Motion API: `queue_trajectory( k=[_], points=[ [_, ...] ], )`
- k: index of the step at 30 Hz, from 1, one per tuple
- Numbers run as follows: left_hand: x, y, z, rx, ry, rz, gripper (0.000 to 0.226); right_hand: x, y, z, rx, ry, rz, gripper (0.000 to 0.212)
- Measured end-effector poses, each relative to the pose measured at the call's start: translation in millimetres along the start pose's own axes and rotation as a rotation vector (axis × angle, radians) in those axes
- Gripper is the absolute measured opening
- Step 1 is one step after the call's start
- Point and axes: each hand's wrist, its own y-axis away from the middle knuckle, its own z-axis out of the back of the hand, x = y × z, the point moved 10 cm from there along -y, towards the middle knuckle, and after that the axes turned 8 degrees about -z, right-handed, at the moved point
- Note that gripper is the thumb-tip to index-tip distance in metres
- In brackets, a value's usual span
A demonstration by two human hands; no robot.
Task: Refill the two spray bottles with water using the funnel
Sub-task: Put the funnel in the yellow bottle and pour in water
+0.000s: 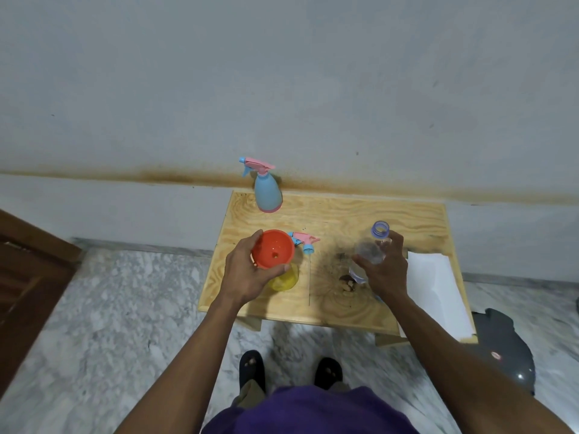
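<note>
Spray bottles: I count two — a yellow one (283, 278) under my left hand (247, 272), a blue one (267, 191) well beyond it at the table's (344, 214) far edge. One orange funnel (273, 249), gripped by that hand, sits in the yellow bottle's neck; one loose sprayer head (305, 240) lies just beside it. My right hand (383, 270) grips one clear water bottle (372, 245) — bare wood between both hands.
</note>
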Motion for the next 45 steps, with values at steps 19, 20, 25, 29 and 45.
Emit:
queue_trajectory(
  k=[19,20,25,29,45],
  points=[
    [-7.3,6.3,2.5,-0.070,-0.017,0.039,0.100,-6.5,0.6,7.0,0.031,0.030,0.018,0.078],
    [-6.8,7.1,3.0,-0.072,-0.013,0.041,0.100,-7.1,1.4,7.8,0.028,0.034,0.017,0.078],
    [-5.0,8.6,4.4,-0.060,0.004,0.045,0.101,-8.5,4.0,8.7,0.030,0.068,0.009,0.074],
    [-3.2,6.8,2.9,-0.027,0.018,0.044,0.103,-7.0,3.9,8.2,0.019,0.084,-0.008,0.071],
    [9.2,-8.4,5.6,0.014,0.091,0.061,0.093,-16.4,8.3,11.4,-0.073,0.142,-0.088,0.073]
  ],
)
